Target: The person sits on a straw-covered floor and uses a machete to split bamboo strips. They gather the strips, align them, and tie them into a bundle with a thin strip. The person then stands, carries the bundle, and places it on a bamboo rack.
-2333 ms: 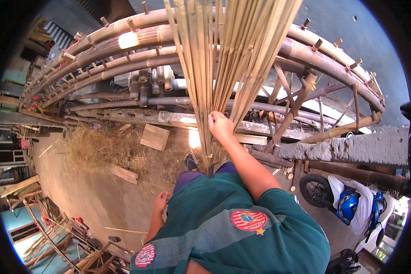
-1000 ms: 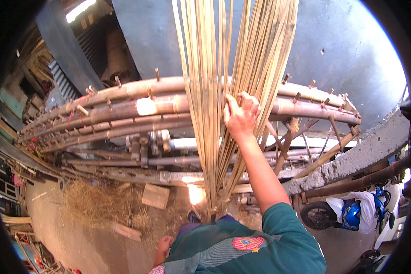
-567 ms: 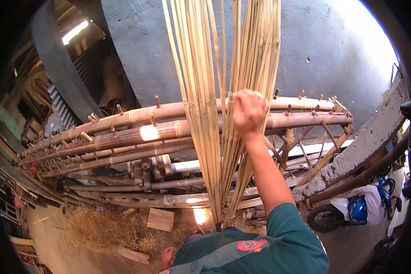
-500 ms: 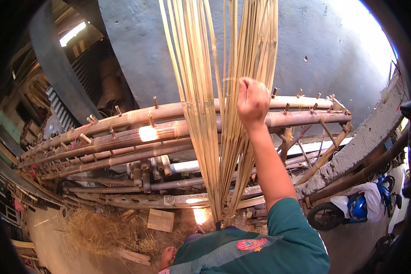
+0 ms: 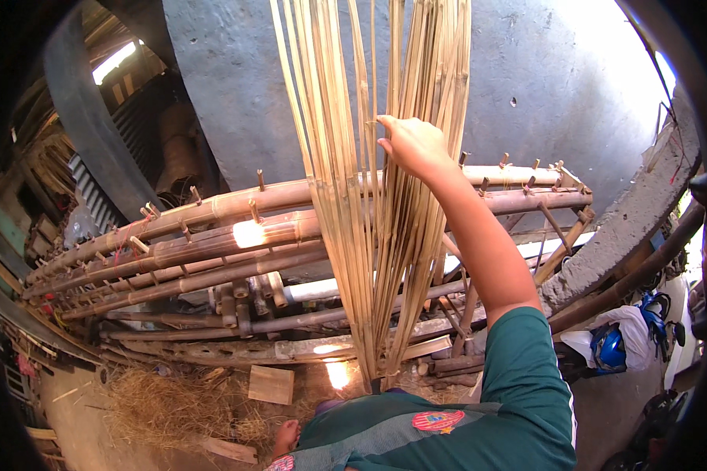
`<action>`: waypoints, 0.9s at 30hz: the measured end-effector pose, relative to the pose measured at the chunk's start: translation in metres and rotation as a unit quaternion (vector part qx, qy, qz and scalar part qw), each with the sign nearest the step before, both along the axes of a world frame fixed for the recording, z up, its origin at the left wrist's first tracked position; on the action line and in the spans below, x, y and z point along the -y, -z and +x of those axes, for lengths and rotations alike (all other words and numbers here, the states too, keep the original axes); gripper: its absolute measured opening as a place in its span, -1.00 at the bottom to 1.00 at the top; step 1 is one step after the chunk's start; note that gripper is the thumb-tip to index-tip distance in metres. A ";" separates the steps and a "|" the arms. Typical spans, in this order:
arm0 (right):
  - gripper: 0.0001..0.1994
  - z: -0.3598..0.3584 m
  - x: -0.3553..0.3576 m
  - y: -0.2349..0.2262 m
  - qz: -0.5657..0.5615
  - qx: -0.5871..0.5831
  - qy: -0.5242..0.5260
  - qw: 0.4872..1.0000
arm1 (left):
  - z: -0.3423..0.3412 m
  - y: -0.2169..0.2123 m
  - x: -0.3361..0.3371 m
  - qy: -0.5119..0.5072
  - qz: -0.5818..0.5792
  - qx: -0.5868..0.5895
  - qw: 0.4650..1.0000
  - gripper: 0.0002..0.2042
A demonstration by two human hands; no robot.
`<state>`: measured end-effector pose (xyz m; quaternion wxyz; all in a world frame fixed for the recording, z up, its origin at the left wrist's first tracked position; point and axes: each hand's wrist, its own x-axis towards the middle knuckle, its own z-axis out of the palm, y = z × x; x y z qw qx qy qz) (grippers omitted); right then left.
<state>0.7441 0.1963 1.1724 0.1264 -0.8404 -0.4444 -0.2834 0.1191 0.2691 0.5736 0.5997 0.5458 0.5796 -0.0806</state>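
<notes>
One bundle of bamboo strips (image 5: 369, 196) stands upright at the centre, its strips too many and too close to count. One right hand (image 5: 412, 145) shows. Behind lie at least four long bamboo poles (image 5: 212, 243). One flat wooden block (image 5: 271, 384) lies near, and one blue helmet (image 5: 607, 347) sits at right.

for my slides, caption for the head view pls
Right hand parting upright bamboo strips leaned against a bamboo pole rack.

Head-worn fisheye, angled down, close
</notes>
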 end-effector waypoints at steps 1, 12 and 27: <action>-0.72 0.000 -0.002 0.000 -0.001 -0.010 0.004 1.000 | 0.000 0.003 -0.001 0.002 -0.007 0.019 1.000 -0.75; -0.82 -0.020 0.028 0.003 0.133 -0.008 0.002 0.991 | -0.003 0.015 -0.011 0.000 -0.035 0.021 0.999 -0.70; -0.82 -0.015 0.028 0.066 0.413 -0.414 -0.234 0.777 | 0.001 -0.003 -0.028 0.000 -0.040 0.012 0.999 -0.71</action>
